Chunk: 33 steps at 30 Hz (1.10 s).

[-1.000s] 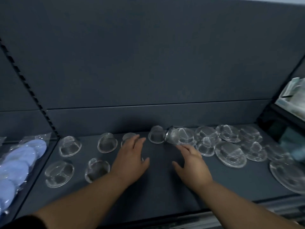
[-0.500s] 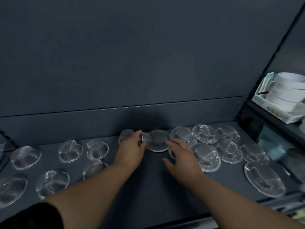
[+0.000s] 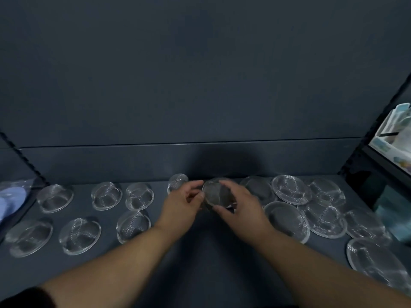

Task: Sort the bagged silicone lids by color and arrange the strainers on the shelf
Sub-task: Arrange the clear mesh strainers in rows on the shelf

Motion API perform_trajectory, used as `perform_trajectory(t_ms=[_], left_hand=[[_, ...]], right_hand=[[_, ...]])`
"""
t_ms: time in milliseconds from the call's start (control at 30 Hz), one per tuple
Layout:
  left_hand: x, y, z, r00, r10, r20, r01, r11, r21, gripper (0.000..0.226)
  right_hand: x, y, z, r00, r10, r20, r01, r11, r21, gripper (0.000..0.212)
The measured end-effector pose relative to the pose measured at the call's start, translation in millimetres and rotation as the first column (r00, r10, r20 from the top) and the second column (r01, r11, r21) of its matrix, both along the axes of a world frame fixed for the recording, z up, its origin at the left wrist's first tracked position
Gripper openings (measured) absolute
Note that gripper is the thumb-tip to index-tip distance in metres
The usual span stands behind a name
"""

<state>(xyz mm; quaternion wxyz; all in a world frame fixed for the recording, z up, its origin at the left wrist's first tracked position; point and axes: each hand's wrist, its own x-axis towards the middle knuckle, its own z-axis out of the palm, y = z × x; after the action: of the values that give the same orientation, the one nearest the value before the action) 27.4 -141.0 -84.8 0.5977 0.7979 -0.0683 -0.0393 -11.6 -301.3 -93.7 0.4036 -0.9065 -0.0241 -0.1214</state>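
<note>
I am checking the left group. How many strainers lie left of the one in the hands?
7. Four strainers in the back row: far left, next, third, and a small one behind the left hand. Three in front: left, middle, right. The left hand may hide another.

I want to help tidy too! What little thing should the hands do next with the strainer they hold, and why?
Probably set the strainer down on the bare shelf just below. Both the left hand and right hand grip it, the strainers on the left lie spaced in rows, and that spot continues the front row.
</note>
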Motion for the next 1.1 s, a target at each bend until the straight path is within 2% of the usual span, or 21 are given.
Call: perform_trajectory(t_ms=[100,167,267,367,467,633,767,967,1100], left_hand=[[12.5,10.8,1.3,0.975,0.075,0.211,-0.132,0.954,0.270,0.038],[23.1,18.6,2.3,0.957,0.032,0.287,-0.162,0.882,0.443,0.050],[38.2,25.2,0.3,0.981,-0.054,0.186,-0.082,0.753,0.653,0.067],[46.8,25.1,-4.5,0.993,-0.111,0.047,0.036,0.640,0.767,0.073],[45.4,23.7,-6.8,0.991,-0.117,0.067,0.021,0.623,0.782,0.065],[31.6,23.5,-7.4,0.993,-0.114,0.037,0.051,0.678,0.733,0.052],[18.5,23.1,-9.5,0.991,-0.124,0.051,0.047,0.677,0.735,0.062],[-10.3,39.2,-4.6,0.977,-0.121,0.174,0.001,0.824,0.566,0.065],[-31.5,67.1,2.9,0.952,-0.164,0.260,0.025,0.883,0.468,0.064]], right_hand=[[0.5,-4.5,2.0,1.000,-0.023,-0.008,0.022,1.000,-0.012,0.060],[-0.8,-7.6,3.1,0.999,-0.034,-0.014,0.034,0.999,-0.025,0.060],[-5.1,-10.7,2.1,0.999,-0.036,-0.023,0.035,0.999,-0.024,0.060],[-8.7,-11.8,0.0,0.999,-0.031,-0.016,0.030,0.999,-0.027,0.060],[-11.4,-11.5,-1.8,0.999,-0.037,-0.025,0.036,0.999,-0.009,0.059],[-16.3,-10.1,-0.8,0.998,-0.056,-0.020,0.056,0.998,-0.014,0.060],[-19.1,-9.1,-0.3,0.995,-0.100,-0.011,0.100,0.995,-0.002,0.060],[-27.9,3.7,-0.3,0.978,-0.209,-0.017,0.207,0.977,-0.056,0.060],[-33.4,29.9,-0.3,0.954,-0.299,-0.016,0.299,0.954,-0.027,0.059]])
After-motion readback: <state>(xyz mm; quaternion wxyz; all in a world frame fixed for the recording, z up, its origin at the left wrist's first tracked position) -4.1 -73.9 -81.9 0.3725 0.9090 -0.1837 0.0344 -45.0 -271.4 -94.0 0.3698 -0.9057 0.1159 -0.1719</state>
